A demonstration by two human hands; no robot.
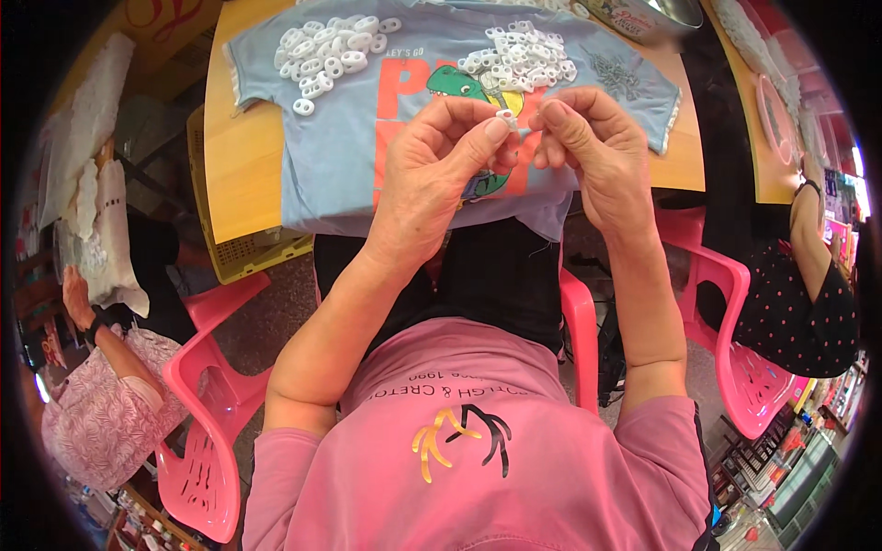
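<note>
My left hand (432, 165) pinches a small white plastic piece (507, 119) with holes between thumb and forefinger. Close beside it, my right hand (593, 147) has thumb and forefinger pressed together; whatever they hold is too small to make out. Both hands are raised over a light blue T-shirt (322, 174) with a green dinosaur print, spread on the table. Beyond my left hand lies a heap of white oval plastic pieces (331, 50) with two holes each. Past my right hand are a heap of smaller white pieces (528, 57) and a scatter of tiny grey metal parts (616, 75).
The wooden table (243, 184) shows around the shirt, with a metal tin (643, 18) at its far right. A yellow crate (248, 253) stands below its left edge. Pink chairs (207, 459) flank me. One person (110, 395) works at left, another (799, 303) sits at right.
</note>
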